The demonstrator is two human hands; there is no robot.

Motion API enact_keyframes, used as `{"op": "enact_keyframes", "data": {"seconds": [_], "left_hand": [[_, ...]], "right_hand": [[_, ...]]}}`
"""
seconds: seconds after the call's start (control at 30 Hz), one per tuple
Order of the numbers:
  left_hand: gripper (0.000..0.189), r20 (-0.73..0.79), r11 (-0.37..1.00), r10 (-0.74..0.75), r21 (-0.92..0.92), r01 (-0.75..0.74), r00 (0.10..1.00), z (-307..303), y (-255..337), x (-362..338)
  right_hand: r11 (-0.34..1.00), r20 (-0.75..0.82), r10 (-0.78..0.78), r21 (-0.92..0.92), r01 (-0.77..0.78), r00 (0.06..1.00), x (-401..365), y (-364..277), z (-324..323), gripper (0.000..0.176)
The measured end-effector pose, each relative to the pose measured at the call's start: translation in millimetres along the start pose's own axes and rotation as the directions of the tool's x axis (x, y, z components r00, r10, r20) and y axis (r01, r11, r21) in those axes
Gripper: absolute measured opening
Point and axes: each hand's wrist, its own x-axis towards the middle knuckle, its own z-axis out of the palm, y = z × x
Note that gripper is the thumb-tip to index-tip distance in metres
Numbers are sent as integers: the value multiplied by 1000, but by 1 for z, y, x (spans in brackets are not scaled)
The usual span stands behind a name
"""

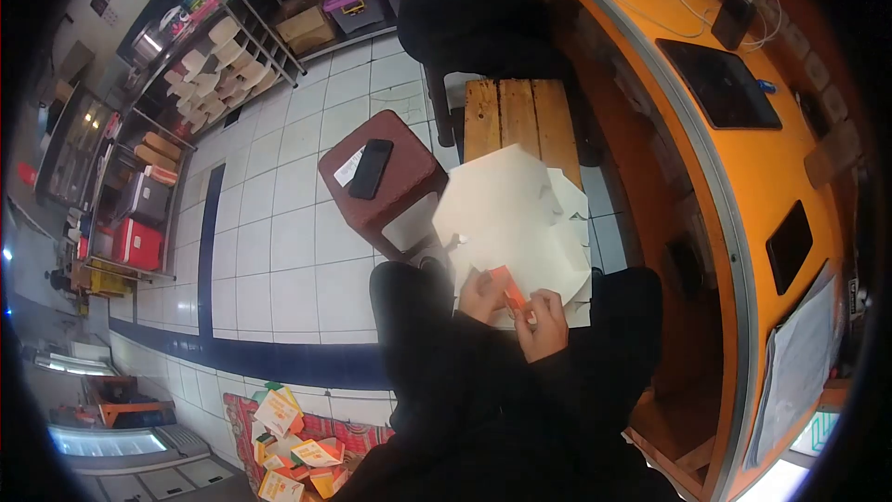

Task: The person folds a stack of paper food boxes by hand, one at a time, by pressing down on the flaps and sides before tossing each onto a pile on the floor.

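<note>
Both hands meet over the person's lap, on a small orange piece of card (509,288). My left hand (479,297) has its fingers closed on the card's left side. My right hand (544,323) pinches the lower right part of the same card. Beneath and beyond them, large cream card sheets (511,214) with cut, angular edges lie stacked, reaching over a wooden slatted bench (522,116). Part of the orange card is hidden behind the fingers.
A maroon stool (409,167) holds a black phone (371,168). Folded printed boxes (279,414) lie on a red cloth at lower left. An orange counter (734,181) with a tablet (720,84) runs along the right. Another person in black (474,19) sits at the top.
</note>
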Motion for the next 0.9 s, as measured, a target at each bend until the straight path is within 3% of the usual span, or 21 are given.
{"op": "enact_keyframes", "data": {"seconds": [0.07, 0.1, 0.13, 0.17, 0.23, 0.27, 0.3, 0.33, 0.37, 0.5, 0.57, 0.63, 0.7, 0.77, 0.83, 0.9], "left_hand": [[46, -12, 955, -163, -254, 155, 987, -23, -4, 9], [51, -144, 949, -213, -267, 170, 966, -31, 0, 10], [51, -147, 950, -212, -263, 168, 966, -45, -7, 18], [48, -162, 999, 8, -50, -16, 987, -60, -15, 30], [37, -294, 983, -142, -155, 100, 945, -49, 15, 29], [37, -299, 983, -136, -157, 92, 945, -55, 13, 33], [32, -271, 985, -39, 152, 83, 962, -59, 14, 36], [28, -212, 894, 43, 443, 57, 976, -64, 15, 38], [23, -278, 816, 70, 568, 105, 958, -63, 10, 35], [21, -317, 902, 139, 431, 13, 938, -50, -8, 21], [23, -354, 990, 88, 138, -41, 931, -26, 4, 4], [26, -365, 990, 115, 116, -77, 924, -16, 1, -4], [28, -376, 988, 148, 95, -120, 915, -13, -10, -9], [25, -301, 901, 245, 422, -102, 922, -22, -33, -13], [25, -314, 902, 256, 417, -109, 914, -19, -26, -17], [24, -348, 935, 269, 318, -157, 898, -23, -25, -8]], "right_hand": [[997, 95, 73, -43, -70, 993, 0, 7, 1, 13], [988, 182, 144, -87, -130, 973, 1, 9, 2, 13], [988, 183, 144, -83, -130, 973, 1, 8, 4, 13], [977, 251, 211, -84, -196, 945, 1, 6, 7, 14], [964, 324, 267, -85, -253, 908, 1, 3, 15, 15], [964, 328, 265, -95, -248, 907, 1, 6, 20, 16], [964, 331, 264, -107, -242, 906, 1, 9, 25, 17], [966, 331, 259, -110, -236, 907, 2, 11, 30, 17], [961, 337, 271, -147, -234, 902, 4, 15, 36, 17], [956, 364, 269, -212, -202, 891, 7, 32, 57, 19], [959, 363, 268, -187, -213, 892, 8, 35, 62, 21], [963, 360, 260, -164, -214, 896, 7, 41, 65, 24], [983, 306, 157, -137, -120, 939, 7, 49, 70, 33], [988, 273, 138, -101, -114, 952, 13, 42, 71, 34], [991, 234, 127, -68, -114, 964, 13, 35, 74, 35], [977, 357, 131, 112, -181, 925, 18, 33, 73, 48]]}}
